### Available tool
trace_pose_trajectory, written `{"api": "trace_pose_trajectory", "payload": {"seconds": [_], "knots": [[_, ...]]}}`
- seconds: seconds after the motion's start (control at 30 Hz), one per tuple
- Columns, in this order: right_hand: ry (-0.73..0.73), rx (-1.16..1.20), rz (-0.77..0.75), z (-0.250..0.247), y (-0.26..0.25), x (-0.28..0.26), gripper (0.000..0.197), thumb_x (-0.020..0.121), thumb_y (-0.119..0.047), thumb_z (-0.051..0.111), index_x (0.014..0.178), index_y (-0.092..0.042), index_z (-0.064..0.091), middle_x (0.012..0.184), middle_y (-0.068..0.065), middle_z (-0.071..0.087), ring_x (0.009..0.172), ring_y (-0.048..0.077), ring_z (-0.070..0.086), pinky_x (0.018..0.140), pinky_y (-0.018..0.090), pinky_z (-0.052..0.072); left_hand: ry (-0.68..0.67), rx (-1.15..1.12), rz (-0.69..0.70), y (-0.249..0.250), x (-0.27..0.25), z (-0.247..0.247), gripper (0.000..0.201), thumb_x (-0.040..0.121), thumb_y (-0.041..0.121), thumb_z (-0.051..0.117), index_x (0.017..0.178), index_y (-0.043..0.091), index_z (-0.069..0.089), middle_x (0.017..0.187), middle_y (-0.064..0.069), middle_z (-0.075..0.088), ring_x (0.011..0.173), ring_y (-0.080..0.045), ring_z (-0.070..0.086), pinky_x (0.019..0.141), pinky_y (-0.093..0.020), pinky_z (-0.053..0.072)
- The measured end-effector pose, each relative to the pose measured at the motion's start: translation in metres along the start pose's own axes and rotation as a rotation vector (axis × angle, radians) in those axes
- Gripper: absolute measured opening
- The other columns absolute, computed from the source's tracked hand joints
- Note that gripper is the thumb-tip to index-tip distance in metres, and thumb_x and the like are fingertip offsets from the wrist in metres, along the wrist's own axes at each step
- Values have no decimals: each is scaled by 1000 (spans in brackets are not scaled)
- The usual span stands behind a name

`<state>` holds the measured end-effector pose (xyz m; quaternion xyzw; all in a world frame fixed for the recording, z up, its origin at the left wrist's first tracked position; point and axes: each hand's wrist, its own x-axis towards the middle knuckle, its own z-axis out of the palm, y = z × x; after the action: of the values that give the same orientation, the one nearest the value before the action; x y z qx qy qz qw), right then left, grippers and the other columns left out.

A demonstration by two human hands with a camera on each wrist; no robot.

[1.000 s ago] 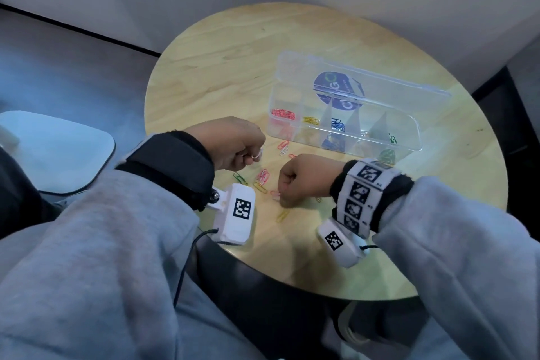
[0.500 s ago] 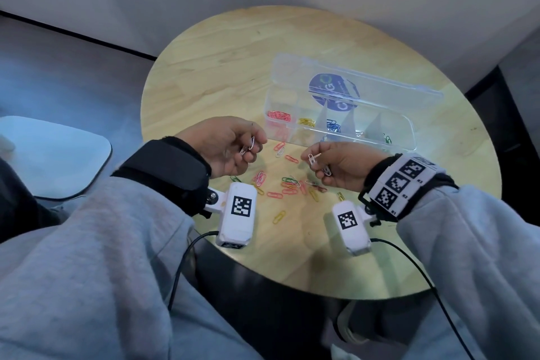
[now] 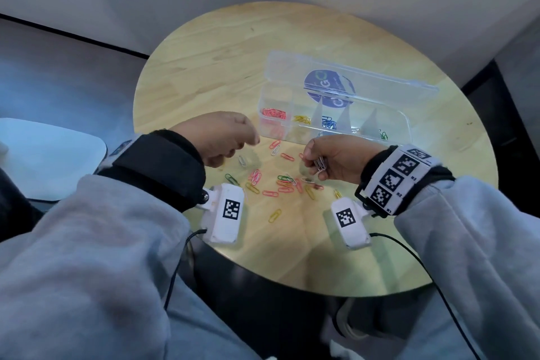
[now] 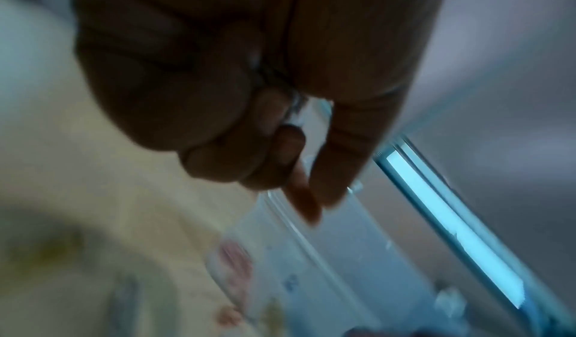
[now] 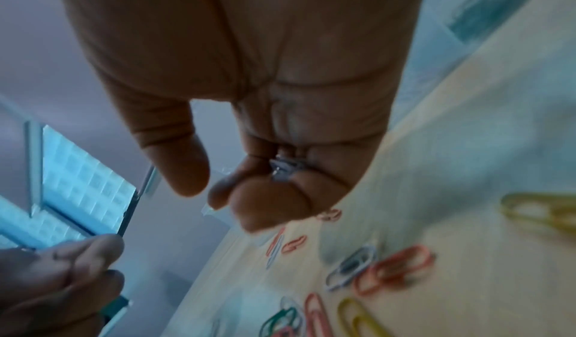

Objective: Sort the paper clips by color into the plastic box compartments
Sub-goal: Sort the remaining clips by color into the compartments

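A: Where are we with the clips (image 3: 280, 184)?
B: Many lie loose on the table (image 3: 204, 67); some sit sorted in the box (image 3: 336, 140).
A: Hands?
B: Our right hand (image 3: 339, 159) grips white clips; our left hand (image 3: 225, 137) is curled, pinching something pale.

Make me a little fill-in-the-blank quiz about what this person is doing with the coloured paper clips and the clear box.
1. The right hand holds a small bunch of ____-coloured paper clips.
2. In the clear plastic compartment box, the leftmost compartment holds ____ paper clips.
3. The unsorted colourful clips lie loose on the round ____ table.
4. The box's transparent lid is ____.

Missing words: white; red; wooden; open
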<state>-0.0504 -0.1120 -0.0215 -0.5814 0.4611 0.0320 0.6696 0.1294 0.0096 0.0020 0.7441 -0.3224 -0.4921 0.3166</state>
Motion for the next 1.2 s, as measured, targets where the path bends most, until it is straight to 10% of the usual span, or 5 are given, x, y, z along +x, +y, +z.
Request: {"api": "trace_pose_trajectory", "payload": {"seconds": [0.17,0.57,1.0,1.2], "knots": [[95,-541,-7,-5,0,3,19,85,-3,55,72,-17,55,63,-1,46,54,13,37,47,21,33,15,742,27,-2,-10,9,8,81,18,60,79,24,64,64,11,53,62,-9,47,58,-21,35],[152,-1130,-56,9,4,3,10,78,-16,66,73,-19,58,65,-9,50,65,10,49,53,18,38,-123,1021,-34,-10,0,35,13,78,14,65,77,23,56,66,9,48,73,-14,48,51,-21,29],[42,-303,-4,3,-4,-6,31,83,7,54,61,-11,42,62,6,46,52,13,40,48,21,30,-134,1030,-55,-20,5,35,14,80,19,62,68,19,55,65,6,51,68,-16,46,53,-20,33],[-16,-110,-40,8,-3,-1,29,83,13,47,68,-12,45,61,6,52,40,8,43,36,17,31,-128,564,-109,-8,6,8,11,80,23,62,76,13,60,62,-2,45,56,-20,37,57,-25,31]]}}
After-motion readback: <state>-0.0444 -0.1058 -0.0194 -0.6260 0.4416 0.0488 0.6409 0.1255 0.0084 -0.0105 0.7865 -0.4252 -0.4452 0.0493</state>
